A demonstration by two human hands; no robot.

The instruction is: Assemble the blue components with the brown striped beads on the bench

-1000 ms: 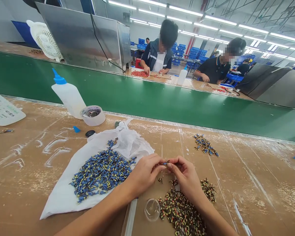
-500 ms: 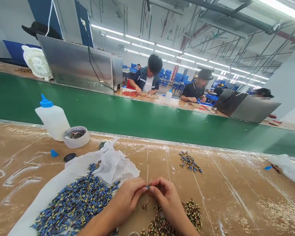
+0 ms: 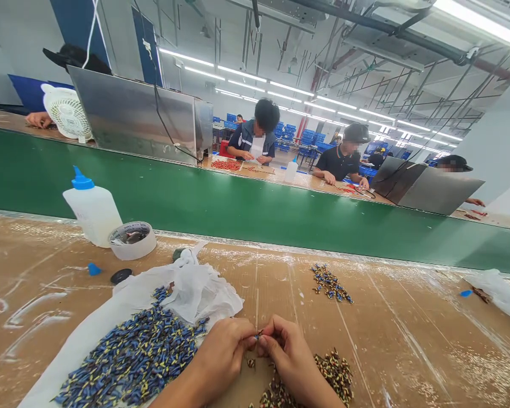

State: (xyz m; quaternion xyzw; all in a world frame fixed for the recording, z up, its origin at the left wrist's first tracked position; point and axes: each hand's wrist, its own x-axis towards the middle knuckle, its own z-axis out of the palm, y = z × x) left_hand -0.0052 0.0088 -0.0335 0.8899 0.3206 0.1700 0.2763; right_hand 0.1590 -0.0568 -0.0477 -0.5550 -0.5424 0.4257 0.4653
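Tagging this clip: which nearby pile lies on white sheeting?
The large blue-yellow pile left of the left hand; the small pile beyond the right hand and the dark pile beside that hand lie on brown tabletop.

The left hand (image 3: 226,350) and right hand (image 3: 288,352) meet almost tip to tip, their fingers (image 3: 243,327) pinched against the thumbs (image 3: 270,346), wrists (image 3: 309,378) behind those fingers and forearms (image 3: 177,392) set wider apart.

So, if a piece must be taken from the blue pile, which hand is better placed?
Probably the left hand: it is close beside the blue pile, while the right hand is farther away, next to the dark pile. Both pinch a small piece, though, so the left must free itself first.
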